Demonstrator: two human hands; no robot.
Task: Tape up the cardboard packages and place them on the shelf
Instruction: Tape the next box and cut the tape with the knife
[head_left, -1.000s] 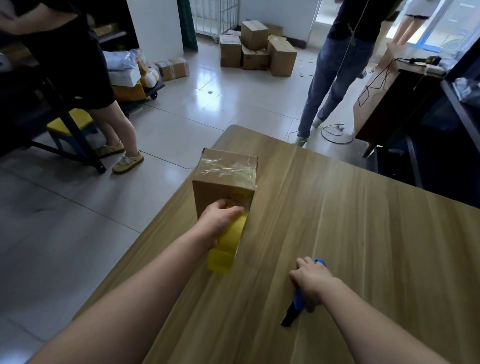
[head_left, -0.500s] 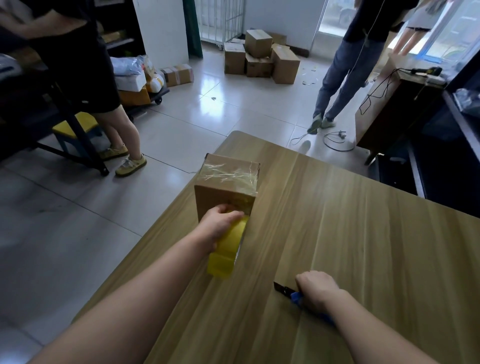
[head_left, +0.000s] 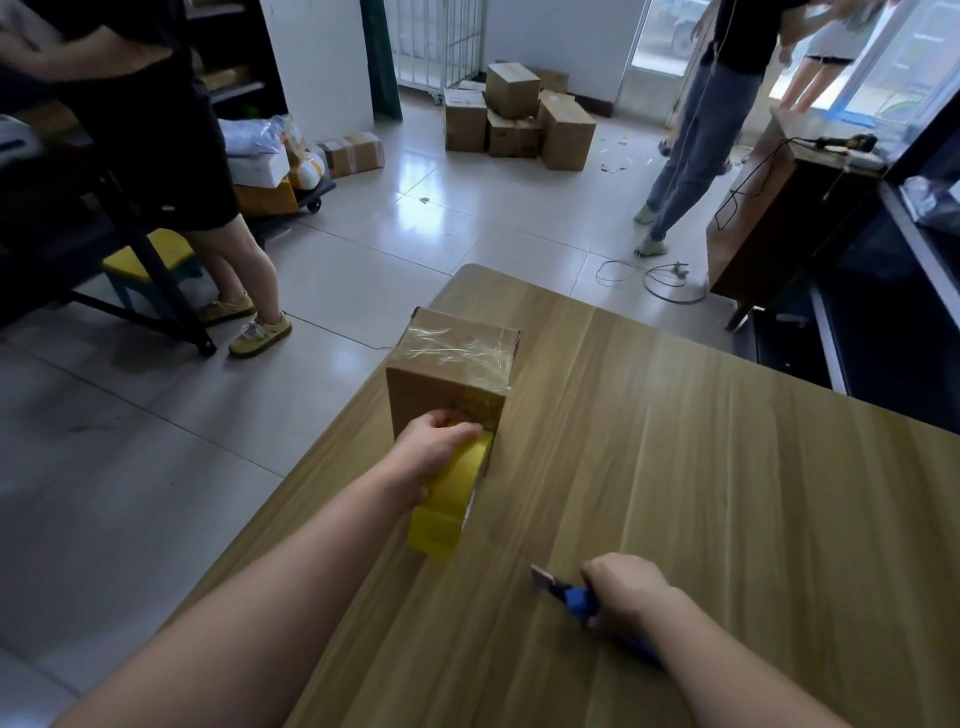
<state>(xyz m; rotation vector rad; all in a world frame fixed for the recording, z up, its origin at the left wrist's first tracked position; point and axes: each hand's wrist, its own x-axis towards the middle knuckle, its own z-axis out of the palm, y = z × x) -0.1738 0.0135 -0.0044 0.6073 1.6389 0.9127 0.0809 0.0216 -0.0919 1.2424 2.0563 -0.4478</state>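
Note:
A small cardboard box (head_left: 447, 379) stands near the left edge of the wooden table (head_left: 727, 493), its top covered with clear tape. My left hand (head_left: 434, 449) grips a yellow tape roll (head_left: 449, 499) held against the box's near face. A strip of tape runs from the roll to the box. Lower right, my right hand (head_left: 626, 592) holds a blue utility knife (head_left: 569, 597) just above the table, its blade pointing left toward the roll.
Several cardboard boxes (head_left: 514, 117) are stacked on the tiled floor at the back. One person stands at the left by a dark shelf (head_left: 234, 73), others at the back right near a wooden cabinet (head_left: 779, 223). A cart (head_left: 280, 192) holds parcels.
My right hand has turned the blue knife so the blade now points left toward the tape roll. My left hand stays on the roll against the box.

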